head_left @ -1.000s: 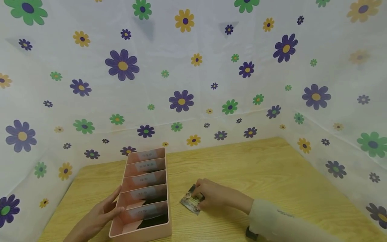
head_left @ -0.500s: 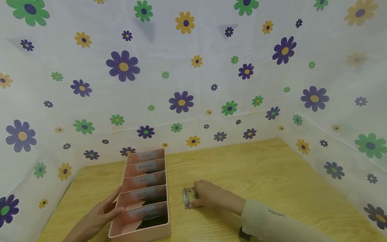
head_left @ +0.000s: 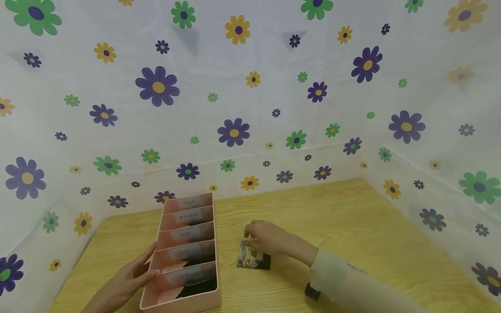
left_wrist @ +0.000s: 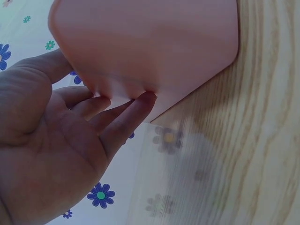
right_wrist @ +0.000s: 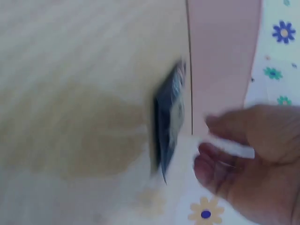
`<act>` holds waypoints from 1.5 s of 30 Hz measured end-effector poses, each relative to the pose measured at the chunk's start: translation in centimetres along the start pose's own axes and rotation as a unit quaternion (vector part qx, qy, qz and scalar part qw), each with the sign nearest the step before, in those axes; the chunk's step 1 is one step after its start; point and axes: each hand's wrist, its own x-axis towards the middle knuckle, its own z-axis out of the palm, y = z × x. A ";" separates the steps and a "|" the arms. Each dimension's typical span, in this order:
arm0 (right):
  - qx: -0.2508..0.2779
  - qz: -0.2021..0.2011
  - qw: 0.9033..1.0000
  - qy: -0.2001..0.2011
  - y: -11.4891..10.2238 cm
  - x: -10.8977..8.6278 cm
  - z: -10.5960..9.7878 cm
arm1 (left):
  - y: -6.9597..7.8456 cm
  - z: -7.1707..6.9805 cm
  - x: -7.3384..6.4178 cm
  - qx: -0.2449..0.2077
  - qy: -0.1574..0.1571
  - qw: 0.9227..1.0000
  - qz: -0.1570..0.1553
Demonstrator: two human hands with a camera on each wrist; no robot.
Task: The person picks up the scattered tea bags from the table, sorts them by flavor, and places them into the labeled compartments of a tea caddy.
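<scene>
A long pink box (head_left: 181, 304) divided into several compartments stands on the left of the table. My left hand (head_left: 124, 278) rests against its left wall, fingers extended; in the left wrist view the fingertips (left_wrist: 149, 97) press on the pink outer wall (left_wrist: 145, 42). Right of the box lies a small flat sachet (head_left: 250, 256) with a printed picture and a dark end. Over its far edge hovers my right hand (head_left: 270, 238), fingers loosely bent. The right wrist view shows a gap between that hand (right_wrist: 258, 159) and the blurred sachet (right_wrist: 169, 117).
Pale labels with writing (head_left: 188, 250) mark the compartment walls, and dark pieces (head_left: 198, 287) lie inside the nearer ones. The wooden table (head_left: 313, 217) extends right and back to a flowered cloth wall (head_left: 266, 95). Something black (head_left: 312, 291) shows under the right sleeve.
My right hand turned the sachet so its dark end points right, then let go and lifted slightly away. The left hand and the box have stayed put.
</scene>
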 end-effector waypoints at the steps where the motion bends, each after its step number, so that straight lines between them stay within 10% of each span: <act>1: 0.000 -0.025 0.999 -0.026 0.2 0.1 -0.2 | 0.0 0.0 0.0 0.000 0.000 1.000 -0.001; 9: -0.008 -0.065 0.985 -0.161 1.1 0.5 -0.1 | -0.1 0.1 -0.1 -0.007 -0.004 1.000 0.005; 21: 0.051 0.059 0.993 -0.084 3.0 -0.3 0.4 | 0.1 0.1 -0.1 0.001 0.005 1.000 0.000; 28: 0.130 0.062 0.988 -0.051 5.1 -1.1 0.0 | -0.1 0.1 -0.1 0.000 0.002 1.000 0.011; 45: 0.279 0.097 0.955 0.015 8.5 -3.2 -1.5 | -0.1 0.1 -0.1 -0.003 0.005 1.000 0.013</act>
